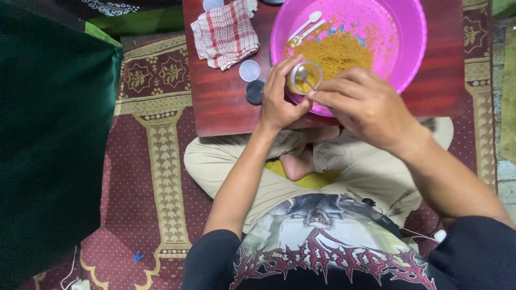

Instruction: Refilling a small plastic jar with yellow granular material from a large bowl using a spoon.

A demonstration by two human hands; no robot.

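My left hand [279,99] grips a small clear jar [304,78] partly filled with yellow-brown powder, held over the near rim of a pink basin [411,37]. My right hand [368,107] pinches a metal spoon [303,75] whose bowl sits inside the jar's mouth. A heap of the same yellow-brown powder [336,53] lies in the basin, with two white plastic spoons [305,27] beside it.
The basin rests on a low dark red table [226,102]. A red-and-white checked cloth [226,33], a white lid [249,70] and a black lid [255,92] lie left of the basin. I sit cross-legged on a patterned maroon carpet [156,177]. A dark green mass [48,134] stands at left.
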